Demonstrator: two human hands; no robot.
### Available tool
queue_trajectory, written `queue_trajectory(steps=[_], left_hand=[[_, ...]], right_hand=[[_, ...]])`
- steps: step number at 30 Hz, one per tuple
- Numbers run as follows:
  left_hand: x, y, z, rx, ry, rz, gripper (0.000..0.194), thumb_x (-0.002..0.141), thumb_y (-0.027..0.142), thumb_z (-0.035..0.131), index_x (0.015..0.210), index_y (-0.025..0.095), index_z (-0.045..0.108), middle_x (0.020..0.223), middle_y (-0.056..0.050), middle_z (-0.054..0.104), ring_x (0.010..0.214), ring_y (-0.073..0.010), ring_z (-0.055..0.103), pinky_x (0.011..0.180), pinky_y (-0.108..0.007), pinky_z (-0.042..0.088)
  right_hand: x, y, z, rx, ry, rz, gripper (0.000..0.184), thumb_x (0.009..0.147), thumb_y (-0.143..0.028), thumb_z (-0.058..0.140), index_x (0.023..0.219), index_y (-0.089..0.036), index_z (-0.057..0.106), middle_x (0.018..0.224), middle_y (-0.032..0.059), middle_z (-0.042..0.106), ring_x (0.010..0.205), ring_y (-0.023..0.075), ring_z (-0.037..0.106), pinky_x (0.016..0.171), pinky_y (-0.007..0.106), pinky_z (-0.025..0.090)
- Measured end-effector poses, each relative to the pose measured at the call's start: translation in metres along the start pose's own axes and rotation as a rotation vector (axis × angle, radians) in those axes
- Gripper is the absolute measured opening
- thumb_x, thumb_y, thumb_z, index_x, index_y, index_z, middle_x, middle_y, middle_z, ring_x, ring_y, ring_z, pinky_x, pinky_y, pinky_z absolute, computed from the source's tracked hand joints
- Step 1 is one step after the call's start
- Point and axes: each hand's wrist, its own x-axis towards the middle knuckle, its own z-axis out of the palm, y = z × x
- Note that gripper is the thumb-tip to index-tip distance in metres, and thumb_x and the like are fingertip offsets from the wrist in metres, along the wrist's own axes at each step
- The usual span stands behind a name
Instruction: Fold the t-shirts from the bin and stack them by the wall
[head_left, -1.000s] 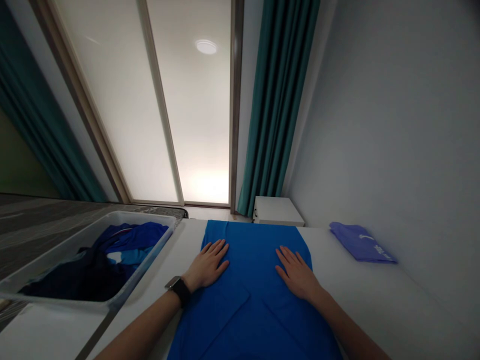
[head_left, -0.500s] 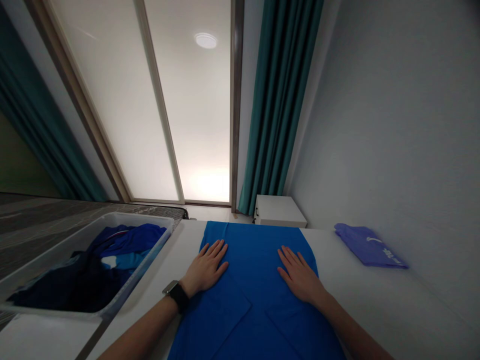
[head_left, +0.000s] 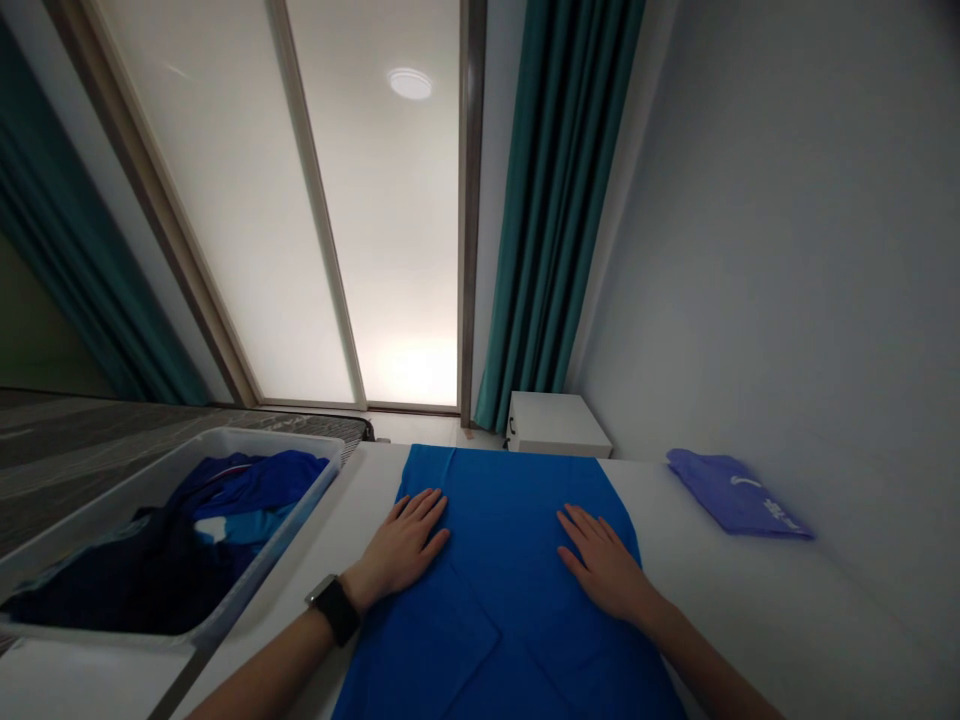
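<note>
A bright blue garment lies spread flat on the white table in front of me, with folded flaps near its lower part. My left hand, a dark watch on its wrist, rests palm down on the garment's left side, fingers stretched out. On the right side my right hand lies flat in the same way, fingers extended. Neither hand grips the cloth.
A pale plastic bin at the left holds several dark and blue clothes. A folded purple garment lies at the table's right, by the wall. Beyond the table are a small white cabinet, teal curtains and a frosted window.
Both hands have slid slightly toward me along the garment, still flat. The view has shifted a little.
</note>
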Motion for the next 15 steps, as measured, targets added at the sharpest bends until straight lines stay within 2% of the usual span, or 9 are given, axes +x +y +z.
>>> queue_trajectory(steps=[6, 10, 15], left_hand=[[0.031, -0.023, -0.01, 0.01, 0.042, -0.184, 0.051, 0.099, 0.044, 0.035, 0.145, 0.023, 0.044, 0.155, -0.007, 0.037, 0.143, -0.0253, 0.032, 0.115, -0.043, 0.023], [0.049, -0.035, -0.017, 0.031, 0.114, -0.366, 0.04, 0.095, 0.034, 0.042, 0.13, 0.021, 0.057, 0.135, -0.011, 0.056, 0.127, -0.0279, 0.046, 0.104, -0.043, 0.034], [0.056, -0.043, -0.019, 0.028, 0.19, -0.517, 0.041, 0.093, 0.039, 0.043, 0.12, 0.014, 0.06, 0.12, -0.017, 0.061, 0.116, -0.0337, 0.049, 0.097, -0.048, 0.035]], right_hand=[[0.036, 0.026, -0.01, -0.063, 0.077, 0.076, 0.054, 0.098, -0.042, 0.03, 0.145, -0.02, 0.045, 0.152, 0.0074, 0.042, 0.14, 0.0239, 0.036, 0.116, 0.041, 0.025], [0.055, 0.039, -0.016, -0.155, 0.171, 0.243, 0.044, 0.096, -0.03, 0.036, 0.132, -0.015, 0.057, 0.131, 0.0143, 0.059, 0.122, 0.0273, 0.051, 0.102, 0.04, 0.039], [0.058, 0.049, -0.016, -0.2, 0.276, 0.45, 0.038, 0.094, -0.028, 0.042, 0.123, -0.012, 0.059, 0.116, 0.0201, 0.06, 0.112, 0.0343, 0.053, 0.091, 0.045, 0.041]])
